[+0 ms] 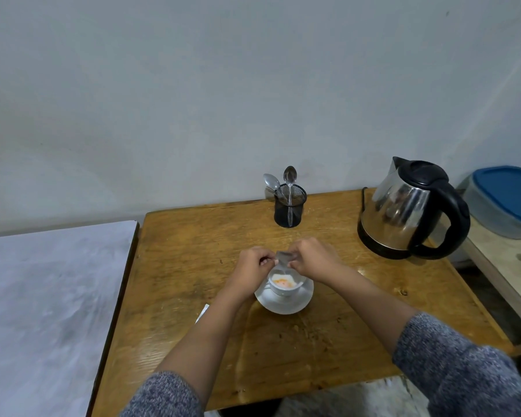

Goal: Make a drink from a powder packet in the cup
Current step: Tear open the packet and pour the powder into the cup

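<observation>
The powder packet (284, 259) is pinched between both hands directly above the cup (283, 285), which stands on a white saucer (286, 302) near the middle of the wooden table (193, 266). The left hand (253, 266) and right hand (312, 258) each close on an end of it, tilting it so a thin stream appears to fall into the cup, where pale and orange powder already lies. The pouring step looks to be under way; next would come water from the kettle (409, 209) (its fill level cannot be seen) and a spoon (290, 179) from the black mesh holder (290, 209). The packet is blurred, its tear hidden by fingers; a white scrap by the left forearm is mostly covered.
</observation>
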Motion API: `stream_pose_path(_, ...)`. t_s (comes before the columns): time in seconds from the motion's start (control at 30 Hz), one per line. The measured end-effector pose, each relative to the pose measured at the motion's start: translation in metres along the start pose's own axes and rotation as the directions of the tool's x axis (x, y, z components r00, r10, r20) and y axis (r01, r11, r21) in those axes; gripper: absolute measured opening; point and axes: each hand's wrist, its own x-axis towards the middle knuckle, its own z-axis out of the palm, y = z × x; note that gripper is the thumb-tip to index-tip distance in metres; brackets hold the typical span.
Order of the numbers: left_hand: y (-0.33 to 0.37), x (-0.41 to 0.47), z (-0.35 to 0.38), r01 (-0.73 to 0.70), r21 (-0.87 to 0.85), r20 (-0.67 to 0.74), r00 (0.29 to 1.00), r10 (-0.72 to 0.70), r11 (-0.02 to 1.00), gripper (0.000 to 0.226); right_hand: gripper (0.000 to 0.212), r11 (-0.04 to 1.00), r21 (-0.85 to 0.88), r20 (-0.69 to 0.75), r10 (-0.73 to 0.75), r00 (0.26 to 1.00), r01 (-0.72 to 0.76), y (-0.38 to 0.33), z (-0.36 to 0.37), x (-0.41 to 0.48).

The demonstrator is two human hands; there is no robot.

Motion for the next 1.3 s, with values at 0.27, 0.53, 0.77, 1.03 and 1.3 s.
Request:
stream_pose_path(0.27, -0.002, -0.002, 0.004, -0.034, 0.026, 0.021, 0.999, 0.034, 0.999, 0.013, 0.024, 0.984, -0.180, -0.008, -0.002, 1.000, 0.000, -0.003, 0.000, -0.001)
stream_pose_path(0.53, 0.003, -0.003, 0.001, -0.033, 0.048, 0.021, 0.999, 0.032, 0.998, 0.016, 0.019, 0.978, -0.205, -0.045, -0.041, 0.998, 0.031, -0.004, 0.004, 0.002)
stream_pose_path(0.77, 0.006, -0.004, 0.000, -0.028, 0.113, 0.026, 0.999, 0.025, 0.993, 0.017, 0.012, 0.946, -0.305, -0.004, -0.115, 0.993, 0.109, -0.004, 0.006, 0.005)
stream_pose_path(1.03, 0.004, -0.005, 0.003, -0.001, 0.151, 0.050, 0.999, -0.006, 0.989, 0.019, 0.014, 0.930, -0.349, -0.008, -0.123, 0.992, 0.112, -0.008, 0.004, 0.002)
stream_pose_path(1.3, 0.005, -0.011, -0.005, 0.123, 0.025, -0.013, 0.992, -0.123, 0.992, 0.019, 0.023, 0.994, 0.051, 0.046, -0.096, 0.994, 0.094, 0.000, -0.003, -0.005)
